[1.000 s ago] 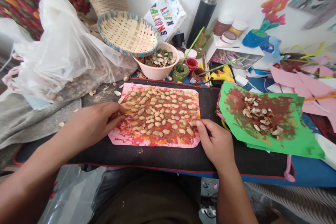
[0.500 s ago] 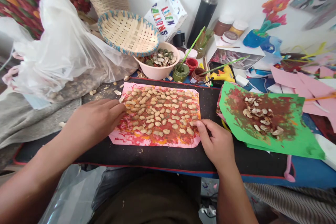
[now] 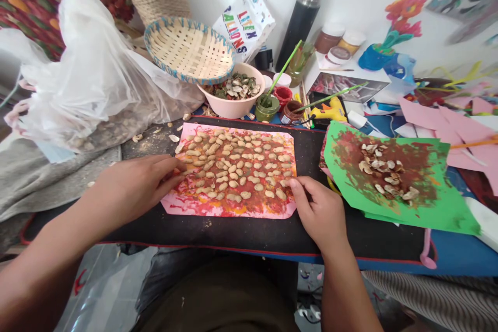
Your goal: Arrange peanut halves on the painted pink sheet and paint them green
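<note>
A pink paper sheet, smeared with red, orange and brown paint, lies on the black mat. Whole peanuts in their shells are spread over most of it in loose rows. At the sheet's left edge is my left hand, with fingertips and thumb apart close to the outermost peanuts; whether they touch one cannot be made out. My right hand is closed at the opposite edge, its thumb on the paper beside a peanut and its other fingers partly hidden.
Green painted paper with broken shells lies to the right. Behind stand a pink bowl of shells, a woven basket, paint jars, a yellow glue gun and a black flask. A white plastic bag of peanuts fills the left.
My left hand has drawn back slightly and its thumb and fingers have parted. My right hand stays at the right edge, and the peanuts look the same.
</note>
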`<state>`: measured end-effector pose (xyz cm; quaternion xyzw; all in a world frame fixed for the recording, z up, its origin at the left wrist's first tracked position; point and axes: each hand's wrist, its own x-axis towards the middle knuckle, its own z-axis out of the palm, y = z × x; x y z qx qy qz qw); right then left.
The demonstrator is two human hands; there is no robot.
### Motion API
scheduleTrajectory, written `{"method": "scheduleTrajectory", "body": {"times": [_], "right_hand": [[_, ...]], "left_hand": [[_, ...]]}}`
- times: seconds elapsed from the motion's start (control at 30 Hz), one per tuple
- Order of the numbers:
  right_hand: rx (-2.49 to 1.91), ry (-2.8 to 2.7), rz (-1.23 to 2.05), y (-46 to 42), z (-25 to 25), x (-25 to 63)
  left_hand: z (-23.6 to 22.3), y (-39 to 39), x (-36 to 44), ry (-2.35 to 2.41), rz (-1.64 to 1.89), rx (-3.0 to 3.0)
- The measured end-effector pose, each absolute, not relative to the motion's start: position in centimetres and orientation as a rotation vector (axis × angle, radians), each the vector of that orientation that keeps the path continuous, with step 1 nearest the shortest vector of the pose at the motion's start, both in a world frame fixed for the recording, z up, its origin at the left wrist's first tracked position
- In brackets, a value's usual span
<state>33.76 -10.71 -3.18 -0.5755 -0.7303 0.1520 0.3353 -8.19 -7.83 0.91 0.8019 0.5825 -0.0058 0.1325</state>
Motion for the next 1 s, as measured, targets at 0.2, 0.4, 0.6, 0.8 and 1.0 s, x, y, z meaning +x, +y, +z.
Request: {"method": "scheduleTrajectory", "body": {"times": [0.2, 0.4, 0.6, 0.8, 1.0], "right_hand": [[-1.519, -1.911, 0.413, -10.7, -3.1, 33.8], [-1.516, -1.912, 0.419, -10.7, -3.1, 33.9], [-1.516, -1.914, 0.407, -10.7, -3.3, 34.0], [-1.486, -1.92, 0.384, -10.6, -3.1, 33.8], [-1.501, -1.916, 0.389, -10.6, -3.1, 33.8]], "left_hand": [[0.9, -7.9, -7.7, 1.638, -0.023, 2.302], [1.2, -7.9, -9.1, 1.742, 0.043, 2.297], [1.4, -8.8, -11.0, 1.654, 0.063, 2.234], [1.2, -8.8, -10.6, 1.614, -0.013, 2.183], [0.9, -9.3, -9.4, 1.554, 0.028, 2.17]]}}
